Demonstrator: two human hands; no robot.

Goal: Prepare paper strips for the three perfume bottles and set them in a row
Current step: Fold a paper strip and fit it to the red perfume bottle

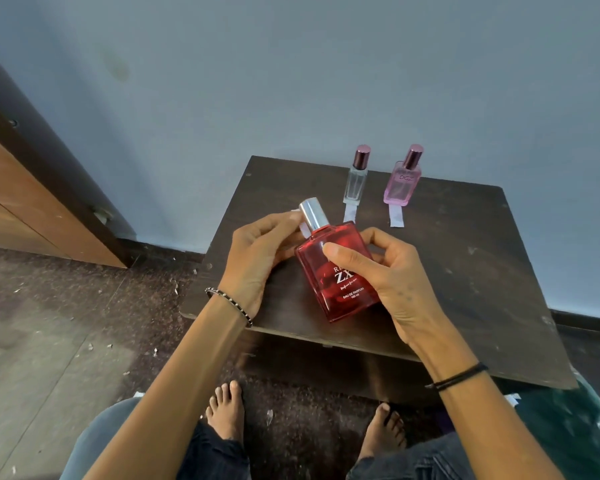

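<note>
Right hand (388,271) grips square red glass perfume bottle with silver cap (336,275), thumb across its front face, fingers curled behind. Bottle tilted, lifted above dark wooden table (465,271). Left hand (257,258) closed at the bottle's neck side, fingertips pinching a white paper strip (300,225) just beside the cap. Beyond the grip, near the blue wall: slim clear glass bottle with maroon cap (355,180) and pink glass bottle with maroon cap (401,183), both upright, side by side, each with a white paper strip in front of its base.
</note>
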